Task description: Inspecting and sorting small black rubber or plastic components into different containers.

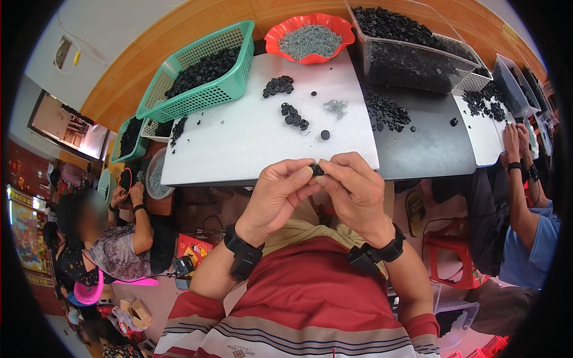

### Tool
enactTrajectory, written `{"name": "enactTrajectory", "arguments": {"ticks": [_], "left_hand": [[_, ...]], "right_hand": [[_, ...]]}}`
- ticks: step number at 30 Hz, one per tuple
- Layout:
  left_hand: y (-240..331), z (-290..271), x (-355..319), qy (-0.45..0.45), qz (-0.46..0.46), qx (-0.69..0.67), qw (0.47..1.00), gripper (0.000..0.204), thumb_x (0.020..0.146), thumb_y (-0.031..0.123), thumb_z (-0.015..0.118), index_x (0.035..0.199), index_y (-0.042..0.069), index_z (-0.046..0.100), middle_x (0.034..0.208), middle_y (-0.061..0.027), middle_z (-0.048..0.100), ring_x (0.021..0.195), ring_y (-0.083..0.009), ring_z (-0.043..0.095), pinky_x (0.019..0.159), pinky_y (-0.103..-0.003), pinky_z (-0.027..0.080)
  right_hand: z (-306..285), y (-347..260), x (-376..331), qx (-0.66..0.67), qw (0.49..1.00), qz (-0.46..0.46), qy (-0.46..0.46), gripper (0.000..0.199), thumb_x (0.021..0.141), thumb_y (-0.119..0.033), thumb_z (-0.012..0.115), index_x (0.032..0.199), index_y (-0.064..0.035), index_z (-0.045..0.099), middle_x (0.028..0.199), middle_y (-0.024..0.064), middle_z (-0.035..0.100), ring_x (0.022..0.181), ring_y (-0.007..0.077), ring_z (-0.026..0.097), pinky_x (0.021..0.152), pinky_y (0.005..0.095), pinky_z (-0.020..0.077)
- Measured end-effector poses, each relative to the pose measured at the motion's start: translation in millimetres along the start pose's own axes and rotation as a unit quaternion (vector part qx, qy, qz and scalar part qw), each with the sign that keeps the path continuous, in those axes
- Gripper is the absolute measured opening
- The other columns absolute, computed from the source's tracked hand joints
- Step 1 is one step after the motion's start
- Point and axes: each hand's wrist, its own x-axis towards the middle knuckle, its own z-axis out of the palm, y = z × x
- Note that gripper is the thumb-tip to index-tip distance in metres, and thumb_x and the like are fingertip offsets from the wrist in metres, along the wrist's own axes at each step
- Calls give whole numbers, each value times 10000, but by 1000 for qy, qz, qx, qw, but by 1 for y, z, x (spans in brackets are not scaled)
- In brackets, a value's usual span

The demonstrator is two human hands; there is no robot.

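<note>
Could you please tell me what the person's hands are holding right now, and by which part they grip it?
A small round black plastic part, pinched at its sides between the fingertips of the left hand and right hand.

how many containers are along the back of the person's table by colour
green mesh basket: 1
red scalloped bowl: 1
clear plastic bin: 1
total: 3
The green basket and the clear bin hold small black parts; the red bowl holds small grey ones.
</note>
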Motion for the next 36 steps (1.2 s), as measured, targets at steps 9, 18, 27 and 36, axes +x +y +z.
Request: {"name": "enactTrajectory", "arguments": {"ticks": [9, 18, 27, 36], "left_hand": [[-6, 2, -4, 7, -5, -6, 1000, 230, 1002, 81, 655, 1206, -25, 667, 1121, -118, 711, 971, -185, 719, 903, -309, 612], [-11, 11, -9, 22, 19, 45, 999, 258, 1001, 100, 665, 1216, -42, 661, 1127, -118, 708, 958, -178, 713, 873, -300, 608], [-9, 19, -13, 34, 42, 128, 990, 227, 982, 82, 690, 1169, -47, 704, 1097, -124, 729, 915, -173, 715, 840, -297, 608], [-10, 22, -11, 18, 85, 224, 971, 205, 998, 63, 656, 1166, -45, 701, 1112, -153, 724, 913, -208, 730, 826, -320, 617]], "right_hand": [[-5, 0, -1, 15, 1000, -22, -2, 299, 801, 82, 747, 1085, 3, 699, 937, 125, 673, 711, 239, 689, 594, 321, 558], [-9, 1, -6, 22, 999, -43, -6, 350, 765, 125, 744, 1084, -5, 686, 931, 128, 672, 700, 251, 685, 581, 327, 556], [-18, -1, -8, 23, 999, -44, -22, 352, 763, 130, 739, 1086, 3, 680, 942, 125, 671, 710, 260, 694, 583, 331, 556], [-25, -3, -8, 15, 999, -20, -37, 287, 786, 79, 769, 1053, 21, 682, 929, 123, 666, 700, 262, 684, 589, 338, 550]]}}
